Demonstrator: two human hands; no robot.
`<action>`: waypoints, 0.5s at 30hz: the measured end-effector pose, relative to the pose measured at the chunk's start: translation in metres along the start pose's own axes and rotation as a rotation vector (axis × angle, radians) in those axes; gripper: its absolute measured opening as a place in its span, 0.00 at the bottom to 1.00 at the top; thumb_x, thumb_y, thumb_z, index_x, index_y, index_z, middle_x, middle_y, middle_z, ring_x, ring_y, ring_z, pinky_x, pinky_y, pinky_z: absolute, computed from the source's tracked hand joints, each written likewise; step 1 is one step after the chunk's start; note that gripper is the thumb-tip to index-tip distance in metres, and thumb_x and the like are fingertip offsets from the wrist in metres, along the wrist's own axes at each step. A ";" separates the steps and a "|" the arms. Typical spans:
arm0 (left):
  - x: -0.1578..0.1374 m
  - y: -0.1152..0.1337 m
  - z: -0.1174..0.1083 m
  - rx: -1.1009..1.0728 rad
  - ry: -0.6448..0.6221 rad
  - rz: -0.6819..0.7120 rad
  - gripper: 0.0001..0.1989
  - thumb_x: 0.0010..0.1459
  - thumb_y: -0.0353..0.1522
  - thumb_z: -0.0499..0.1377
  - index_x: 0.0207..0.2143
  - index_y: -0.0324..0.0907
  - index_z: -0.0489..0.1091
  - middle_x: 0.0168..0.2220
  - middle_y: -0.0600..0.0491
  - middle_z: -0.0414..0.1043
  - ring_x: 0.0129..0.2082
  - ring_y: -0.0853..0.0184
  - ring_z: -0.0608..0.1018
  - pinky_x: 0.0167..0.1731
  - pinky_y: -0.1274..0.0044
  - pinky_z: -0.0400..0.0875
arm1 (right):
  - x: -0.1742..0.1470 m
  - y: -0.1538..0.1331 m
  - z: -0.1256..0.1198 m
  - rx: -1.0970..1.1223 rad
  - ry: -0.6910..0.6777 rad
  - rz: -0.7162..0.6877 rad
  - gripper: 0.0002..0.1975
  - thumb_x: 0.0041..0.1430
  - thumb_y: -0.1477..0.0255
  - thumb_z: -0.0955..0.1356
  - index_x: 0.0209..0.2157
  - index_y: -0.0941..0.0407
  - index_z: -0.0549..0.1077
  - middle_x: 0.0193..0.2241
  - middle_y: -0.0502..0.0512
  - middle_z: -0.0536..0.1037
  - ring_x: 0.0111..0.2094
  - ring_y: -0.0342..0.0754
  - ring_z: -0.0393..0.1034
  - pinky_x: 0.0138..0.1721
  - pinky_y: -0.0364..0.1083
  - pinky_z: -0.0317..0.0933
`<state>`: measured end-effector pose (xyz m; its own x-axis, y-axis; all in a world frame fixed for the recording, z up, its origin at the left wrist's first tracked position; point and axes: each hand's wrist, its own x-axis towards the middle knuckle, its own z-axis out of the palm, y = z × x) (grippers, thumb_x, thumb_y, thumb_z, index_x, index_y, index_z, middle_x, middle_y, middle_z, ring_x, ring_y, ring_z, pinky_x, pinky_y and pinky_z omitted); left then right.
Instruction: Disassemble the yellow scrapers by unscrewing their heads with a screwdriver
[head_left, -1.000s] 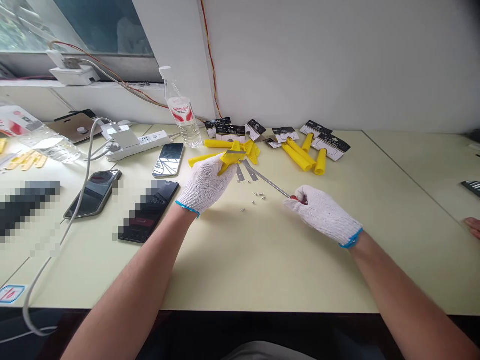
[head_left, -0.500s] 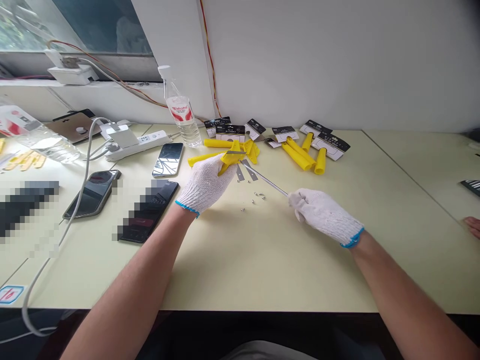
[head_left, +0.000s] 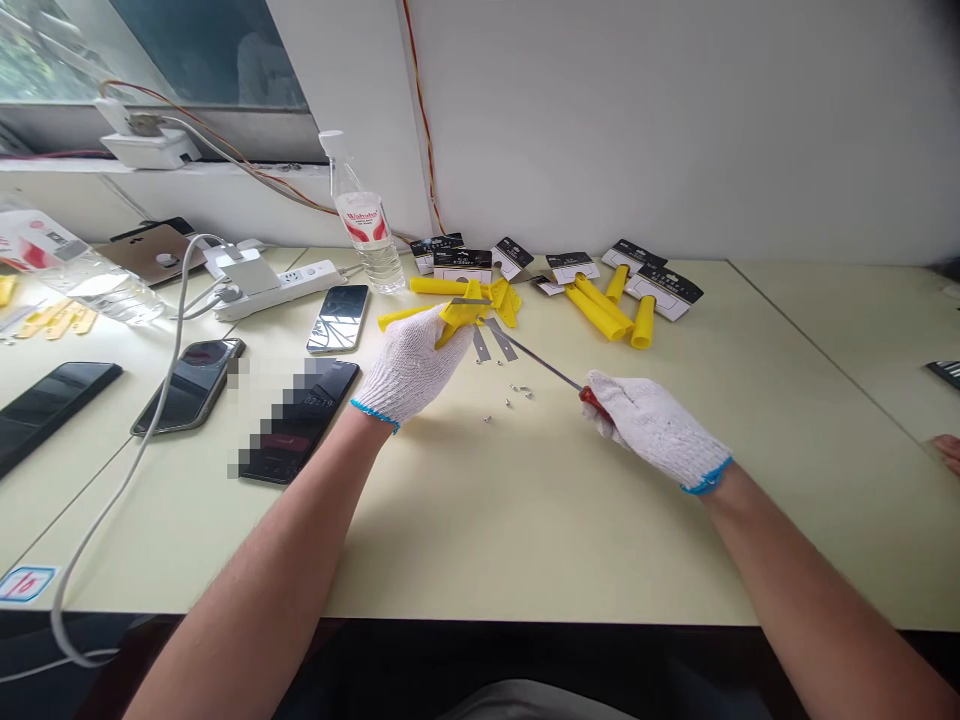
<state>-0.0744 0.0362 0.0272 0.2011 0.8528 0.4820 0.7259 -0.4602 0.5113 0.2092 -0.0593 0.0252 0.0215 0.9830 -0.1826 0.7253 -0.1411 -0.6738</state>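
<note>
My left hand, in a white knit glove with a blue cuff, is closed round a yellow plastic scraper head that has a grey blade across it. My right hand, gloved alike, grips the red handle of a long screwdriver. Its shaft points left, and the tip reaches the underside of the scraper head; whether it sits in a screw is too small to tell. Two loose flat blades lie just beyond the tip. Several small screws are scattered on the table below the shaft.
Yellow handles with black-and-white cards lie by the wall. More yellow scraper parts sit behind my left hand. A water bottle, power strip and several phones stand or lie leftward. A person's fingers show at the right edge.
My right hand has turned on the screwdriver, so its red handle now shows between the fingers. My left hand and the scraper head have stayed nearly still.
</note>
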 end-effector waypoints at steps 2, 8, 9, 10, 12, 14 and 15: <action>0.000 0.001 0.000 -0.008 0.008 -0.009 0.16 0.63 0.34 0.61 0.24 0.43 0.59 0.22 0.57 0.62 0.24 0.70 0.65 0.26 0.76 0.58 | 0.000 -0.001 -0.001 -0.003 -0.004 0.017 0.28 0.69 0.44 0.60 0.30 0.53 0.67 0.22 0.52 0.70 0.24 0.47 0.63 0.25 0.47 0.54; 0.000 -0.001 0.001 -0.016 -0.004 0.000 0.18 0.63 0.34 0.61 0.24 0.43 0.57 0.22 0.58 0.59 0.24 0.71 0.63 0.27 0.76 0.57 | 0.003 0.003 0.001 -0.079 -0.064 0.016 0.25 0.69 0.46 0.63 0.32 0.53 0.69 0.26 0.50 0.75 0.26 0.45 0.63 0.28 0.46 0.55; 0.000 -0.001 0.001 -0.018 -0.005 0.005 0.18 0.63 0.33 0.61 0.23 0.43 0.57 0.22 0.58 0.59 0.24 0.71 0.63 0.27 0.76 0.57 | 0.004 0.004 0.001 -0.021 -0.092 -0.005 0.27 0.71 0.46 0.60 0.31 0.54 0.70 0.25 0.51 0.75 0.26 0.45 0.64 0.29 0.46 0.56; 0.000 -0.001 0.001 -0.022 -0.006 0.006 0.19 0.63 0.33 0.62 0.23 0.43 0.56 0.22 0.58 0.58 0.24 0.71 0.63 0.27 0.76 0.57 | 0.004 0.005 0.002 0.043 -0.102 -0.012 0.29 0.73 0.46 0.57 0.30 0.54 0.71 0.24 0.51 0.74 0.25 0.45 0.64 0.30 0.46 0.56; 0.000 0.001 0.000 -0.026 -0.006 -0.011 0.19 0.63 0.33 0.62 0.24 0.43 0.56 0.22 0.59 0.58 0.24 0.72 0.62 0.27 0.76 0.56 | 0.005 0.006 0.002 0.110 -0.070 0.004 0.31 0.74 0.46 0.56 0.29 0.54 0.70 0.23 0.51 0.73 0.24 0.44 0.62 0.28 0.46 0.55; 0.000 0.004 -0.002 -0.019 -0.018 -0.034 0.19 0.64 0.32 0.61 0.24 0.43 0.55 0.22 0.59 0.58 0.24 0.72 0.62 0.28 0.76 0.56 | 0.005 0.006 0.002 0.043 -0.016 0.037 0.27 0.71 0.46 0.61 0.30 0.54 0.69 0.24 0.50 0.71 0.23 0.44 0.60 0.26 0.46 0.52; 0.000 0.005 -0.003 -0.013 -0.029 -0.041 0.19 0.64 0.32 0.61 0.24 0.43 0.55 0.22 0.59 0.58 0.24 0.72 0.62 0.28 0.76 0.56 | 0.004 0.006 0.002 -0.016 0.002 0.052 0.25 0.69 0.46 0.64 0.31 0.53 0.68 0.24 0.49 0.71 0.23 0.44 0.60 0.25 0.45 0.51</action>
<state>-0.0725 0.0327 0.0318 0.1907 0.8774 0.4402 0.7251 -0.4282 0.5394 0.2120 -0.0560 0.0187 0.0611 0.9746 -0.2154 0.7340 -0.1901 -0.6520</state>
